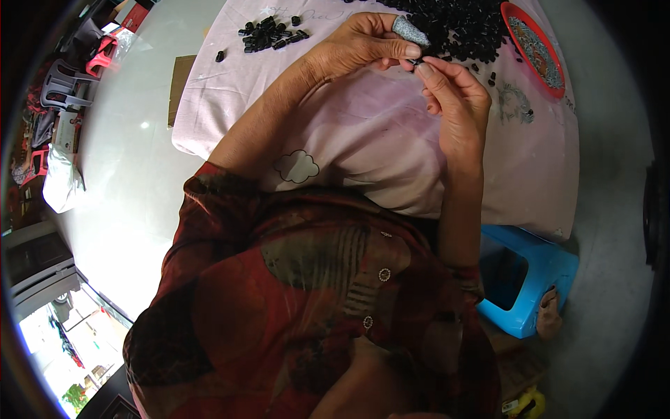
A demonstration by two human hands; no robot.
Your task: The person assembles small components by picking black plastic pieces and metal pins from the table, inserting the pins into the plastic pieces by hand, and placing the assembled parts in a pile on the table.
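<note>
My left hand [363, 47] and my right hand [457, 98] meet over the far part of a cloth-covered table. Their fingertips pinch together around a small black cylindrical piece [416, 61], mostly hidden by the fingers. A grey speckled cover [410, 31] wraps one finger of the left hand. Just beyond the hands spreads a large pile of similar black pieces [460, 31]. To the left lies a smaller group of black pieces [272, 35], with a single one [220, 56] apart from it. Whether anything else sits between the fingertips is too small to tell.
A red oval tray [560, 89] of small metallic bits stands at the far right of the pink tablecloth [377, 119]. Below the table's right side is a blue plastic stool [530, 279]. Grey chairs [63, 84] and a white bag [61, 183] stand at the left.
</note>
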